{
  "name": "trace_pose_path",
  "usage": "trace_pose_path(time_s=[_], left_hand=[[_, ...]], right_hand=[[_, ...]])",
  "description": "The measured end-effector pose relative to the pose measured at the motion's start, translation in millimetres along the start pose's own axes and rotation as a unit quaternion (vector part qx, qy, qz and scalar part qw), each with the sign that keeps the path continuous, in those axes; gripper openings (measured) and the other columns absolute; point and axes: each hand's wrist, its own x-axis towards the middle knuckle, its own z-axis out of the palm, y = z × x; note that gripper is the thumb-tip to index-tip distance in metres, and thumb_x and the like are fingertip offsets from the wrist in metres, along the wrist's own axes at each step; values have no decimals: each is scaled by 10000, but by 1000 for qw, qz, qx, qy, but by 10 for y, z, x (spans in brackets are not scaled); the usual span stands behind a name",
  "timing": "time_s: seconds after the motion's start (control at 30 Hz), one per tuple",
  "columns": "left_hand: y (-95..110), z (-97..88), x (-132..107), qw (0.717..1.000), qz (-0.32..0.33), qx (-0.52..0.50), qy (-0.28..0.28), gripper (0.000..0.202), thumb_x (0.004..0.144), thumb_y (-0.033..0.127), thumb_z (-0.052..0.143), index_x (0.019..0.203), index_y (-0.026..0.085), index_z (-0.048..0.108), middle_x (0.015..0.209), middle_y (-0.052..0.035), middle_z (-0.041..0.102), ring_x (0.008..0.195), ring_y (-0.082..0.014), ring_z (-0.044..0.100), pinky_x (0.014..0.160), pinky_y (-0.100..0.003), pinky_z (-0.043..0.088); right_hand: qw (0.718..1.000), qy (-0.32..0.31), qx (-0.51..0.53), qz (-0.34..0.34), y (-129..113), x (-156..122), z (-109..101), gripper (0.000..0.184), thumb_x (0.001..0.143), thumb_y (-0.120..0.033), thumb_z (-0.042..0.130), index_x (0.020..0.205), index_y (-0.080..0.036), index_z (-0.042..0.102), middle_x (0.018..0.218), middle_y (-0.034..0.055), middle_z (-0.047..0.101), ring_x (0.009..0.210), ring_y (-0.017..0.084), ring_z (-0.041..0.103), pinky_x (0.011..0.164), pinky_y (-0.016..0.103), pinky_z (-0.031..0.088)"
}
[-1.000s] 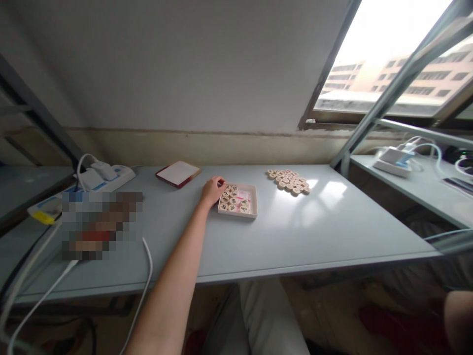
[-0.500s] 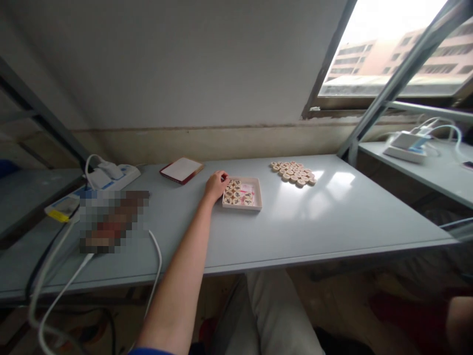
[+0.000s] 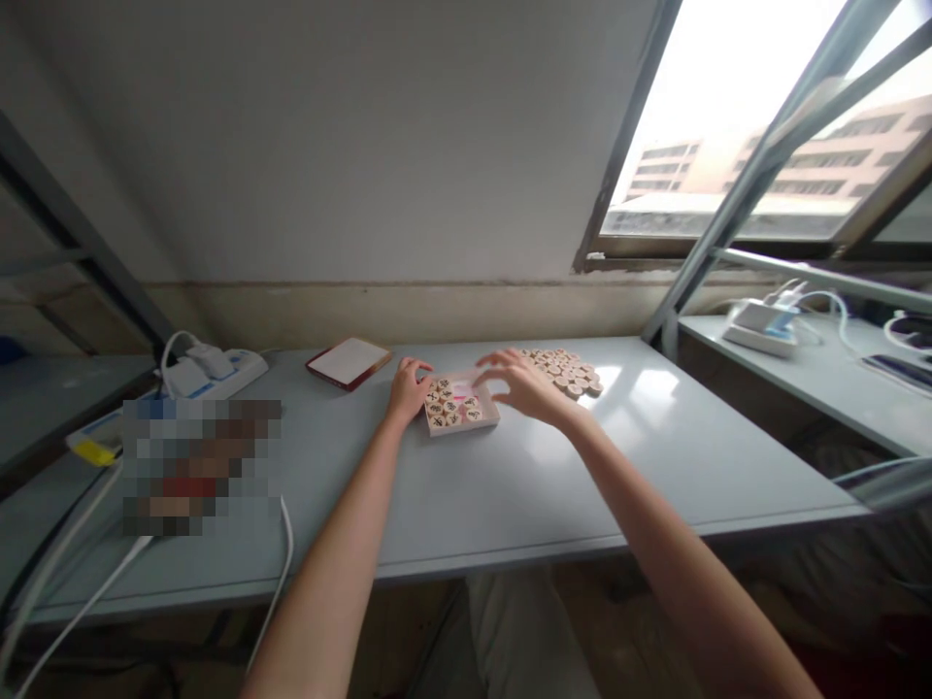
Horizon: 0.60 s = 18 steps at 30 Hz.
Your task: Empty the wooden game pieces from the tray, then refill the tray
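Note:
A shallow white box (image 3: 481, 424) sits on the desk with round xiangqi pieces (image 3: 451, 408) laid in rows inside. Dark characters show on the pieces, and part of the box floor with pink print is uncovered toward the back right. My left hand (image 3: 409, 391) grips the box's left wall, its fingers curled at the rim. Over the right side of the box hovers my right hand (image 3: 520, 382), fingers spread, slightly blurred, with no piece visible in it. Behind that hand lies a cluster of loose xiangqi pieces (image 3: 572, 372), partly covered by it.
A flat box lid (image 3: 350, 362) with a dark red edge lies at the back left. Power strips (image 3: 229, 374) with plugs and a white cable (image 3: 286, 544) occupy the left side, beside a pixelated object. The desk's front edge (image 3: 510, 563) runs below my forearms.
My right hand has come in from the lower right to above the box. My left hand stays at the box's left wall. The view has shifted slightly to the right and up.

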Motion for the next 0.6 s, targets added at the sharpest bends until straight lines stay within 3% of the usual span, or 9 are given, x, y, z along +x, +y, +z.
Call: trace_pose_path(time_s=[0.07, 0.13, 0.27, 0.4, 0.5, 0.6], left_hand=[[-1, -16, 4, 1000, -9, -9, 22, 138, 673, 98, 488, 751, 167, 578, 873, -29, 482, 711, -112, 504, 716, -255, 450], [-13, -14, 8, 999, -12, -15, 30, 130, 674, 95, 486, 740, 162, 577, 862, -30, 470, 697, -109, 502, 710, -257, 455], [-55, 31, 26, 1000, -11, -12, 21, 125, 692, 110, 478, 738, 159, 583, 873, -35, 464, 633, -93, 489, 694, -265, 465], [-78, 61, 40, 1000, -7, 0, 17, 121, 699, 123, 482, 737, 165, 589, 865, -41, 467, 703, -118, 518, 698, -269, 471], [-84, 64, 39, 1000, -10, 12, 18, 116, 705, 142, 481, 736, 164, 591, 867, -44, 467, 722, -128, 526, 708, -279, 473], [-103, 68, 39, 1000, -5, 24, 19, 128, 713, 163, 472, 750, 169, 595, 867, -46, 467, 748, -138, 531, 724, -282, 471]], right_hand=[[997, -57, 29, -53, -64, 76, -1, 351, 640, -164, 696, 966, -276, 630, 1045, 22, 580, 968, 192, 514, 844, 328, 405], [995, -70, 43, -57, -94, 151, 63, 402, 617, -124, 696, 984, -274, 630, 1024, 24, 586, 966, 198, 509, 840, 326, 386], [998, -35, 46, -28, -48, 226, 279, 302, 623, -192, 707, 910, -274, 660, 965, 24, 587, 931, 193, 505, 814, 309, 373], [998, 4, 62, -33, 26, 206, 410, 240, 643, -259, 702, 880, -273, 664, 927, 18, 580, 886, 174, 500, 789, 290, 372], [997, 65, 36, 13, 104, 165, 352, 221, 655, -324, 692, 866, -272, 653, 984, 27, 559, 936, 200, 471, 808, 324, 354], [983, 141, -12, 116, 247, 81, 224, 212, 716, -355, 625, 913, -277, 630, 1022, 40, 538, 975, 219, 443, 820, 347, 338]])
